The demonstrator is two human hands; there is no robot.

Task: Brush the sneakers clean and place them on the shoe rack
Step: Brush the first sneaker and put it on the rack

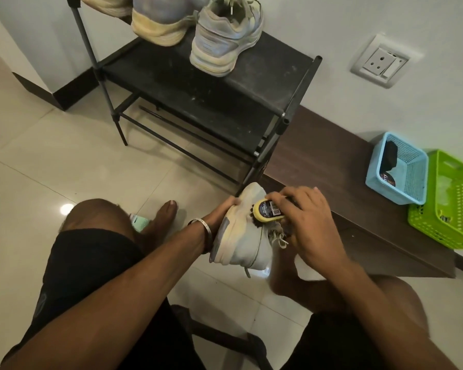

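Midway through cleaning, the left hand (229, 202) grips a pale sneaker (247, 236) by its toe while the right hand (309, 222) grasps a yellow brush (269, 210) pressed to its side. Its long axis runs five to eleven o'clock; the shoe rack (225, 92) stands at twelve. The brush's barcode label is unreadable.

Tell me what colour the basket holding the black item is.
Light blue basket, seen clearly in the head view, beside the green basket.
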